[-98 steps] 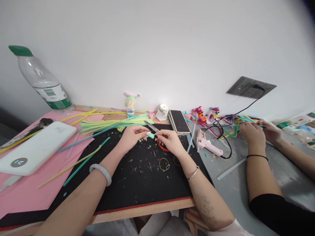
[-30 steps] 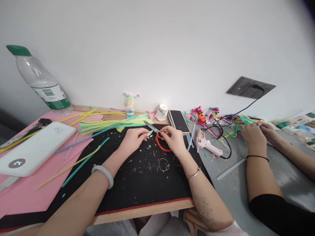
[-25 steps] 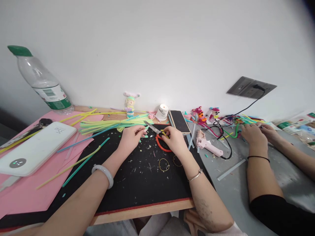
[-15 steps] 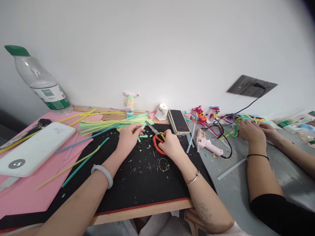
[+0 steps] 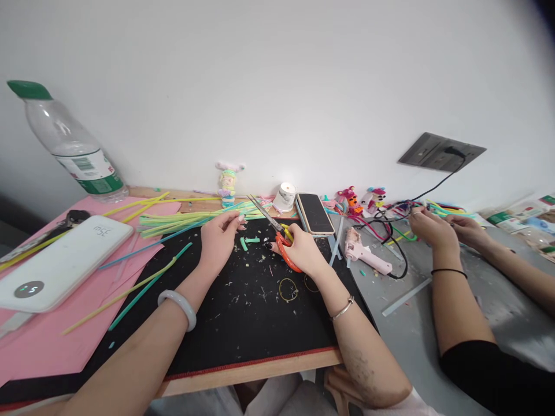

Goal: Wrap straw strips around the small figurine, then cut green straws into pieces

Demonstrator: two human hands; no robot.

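My right hand (image 5: pixel 303 251) grips a pair of scissors (image 5: pixel 282 238) by the orange and yellow handles, with the blades pointing up and to the left. My left hand (image 5: pixel 220 238) is closed in a pinch, thumb against fingers; what sits at the fingertips is too small to make out. Between the hands, short green pipe cleaner pieces (image 5: pixel 250 241) lie on the black mat (image 5: pixel 243 329). Behind my left hand stretches a bundle of yellow and green pipe cleaners (image 5: pixel 173 223).
A phone (image 5: pixel 315 214), white paper cup (image 5: pixel 285 197) and pastel doll (image 5: pixel 228 185) stand at the back. Right is a pink glue gun (image 5: pixel 366 257); beyond it, a co-worker's hands (image 5: pixel 433 231). Left are a power bank (image 5: pixel 65 263), pink paper (image 5: pixel 82 341) and a bottle (image 5: pixel 78 144).
My right hand has picked up the scissors from the mat and lifted them. My left hand has moved left, away from the green pieces, which now lie on the mat.
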